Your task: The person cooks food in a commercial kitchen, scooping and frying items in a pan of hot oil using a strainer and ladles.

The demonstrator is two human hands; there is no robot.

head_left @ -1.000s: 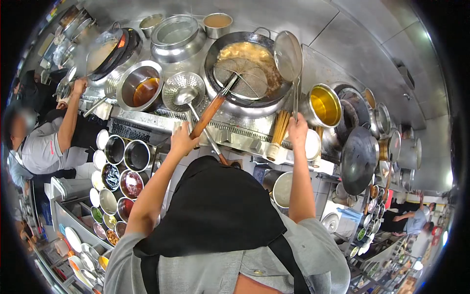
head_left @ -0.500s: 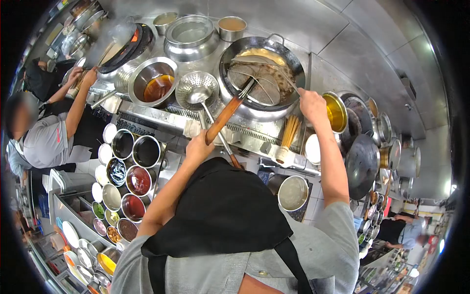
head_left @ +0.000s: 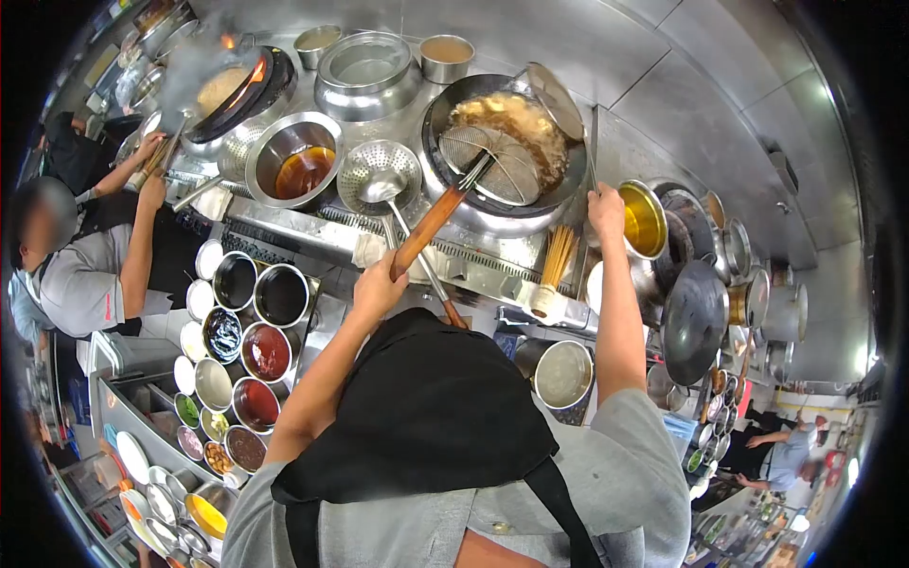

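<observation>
Strainer and ladle held at the wok.
Left hand (head_left: 379, 288): fingers closed around the wooden handle of the strainer (head_left: 508, 170). Right hand (head_left: 607, 212): fingers closed around the handle of the ladle (head_left: 556, 102). Strainer mesh sits within the near side of the wok (head_left: 566, 180); frothing liquid (head_left: 502, 112) beyond; ladle head tilted at the far right rim.

A wire strainer (head_left: 512, 177) hides some contents of the wok (head_left: 575, 172); the left hand (head_left: 379, 288) covers its handle's end, the right hand (head_left: 607, 213) that of a skimmer (head_left: 556, 102). Smoke (head_left: 192, 83) veils the cooking at far left, 1 co-worker's head (head_left: 43, 224) is blurred.
</observation>
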